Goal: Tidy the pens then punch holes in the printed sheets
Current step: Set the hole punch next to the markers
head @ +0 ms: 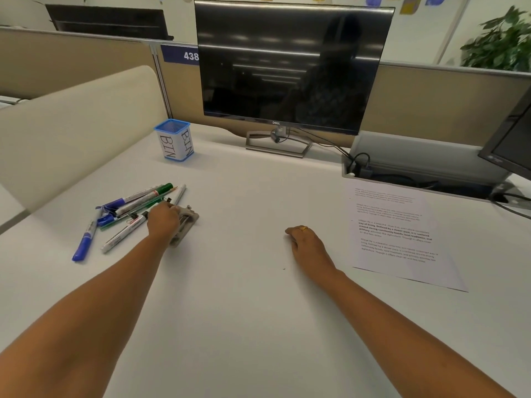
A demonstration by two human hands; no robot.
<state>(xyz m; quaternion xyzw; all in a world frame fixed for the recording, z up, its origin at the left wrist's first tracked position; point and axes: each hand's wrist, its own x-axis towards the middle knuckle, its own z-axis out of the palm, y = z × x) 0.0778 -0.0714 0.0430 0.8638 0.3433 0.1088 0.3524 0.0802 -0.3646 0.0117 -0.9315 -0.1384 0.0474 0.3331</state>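
Several pens and markers [126,209] lie in a loose pile at the left of the white desk, blue, green and white ones, with small binder clips among them. A grey metal hole punch [188,224] sits just right of the pile. My left hand [162,221] reaches over the punch, its fingertips at the pile's right end; what they touch is hidden. A blue mesh pen holder [174,140] labelled "BIN" stands empty-looking behind the pile. Printed sheets [398,234] lie flat at the right. My right hand [306,242] rests palm down on the desk left of the sheets, holding nothing.
A dark monitor [290,67] on a metal stand stands at the back centre. A grey cable tray [416,165] with black cables runs behind the sheets, and a second monitor [511,145] shows at the right edge. A cream divider panel [80,122] borders the desk's left side.
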